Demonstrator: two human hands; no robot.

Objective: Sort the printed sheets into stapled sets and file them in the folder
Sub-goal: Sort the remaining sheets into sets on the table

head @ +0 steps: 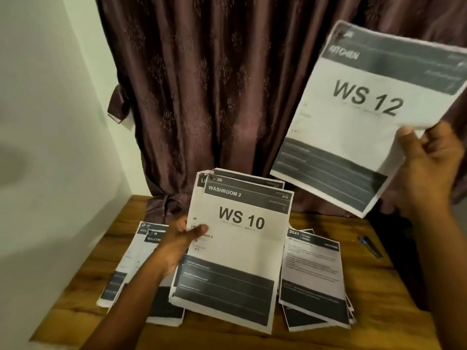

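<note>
Holding two bundles of printed sheets above the wooden surface (374,251), I see both hands busy. My right hand (429,162) has its thumb curled over the lower right edge of the "KITCHEN – WS 12" sheet (364,117), fingers behind the paper, so the sheet is raised high and tilted in front of the brown curtain (214,84). My left hand (182,238) pinches the left edge of a fanned stack (240,248) whose front page reads "WASHROOM 2 – WS 10"; the thumb lies on the face of the page and the other fingers are hidden behind it. This stack stands nearly upright, with more header strips showing behind its top edge.

On the surface lie two more piles: one to the left (131,263) with "KITCHEN" and "BALCONY" headers partly covered by my left forearm, and one to the right (313,279) of text-filled pages, its sheets spread unevenly at the lower edge. A dark blue pen (370,246) rests near the right edge of the surface, well apart from the piles. A pale wall (50,122) stands at left.
</note>
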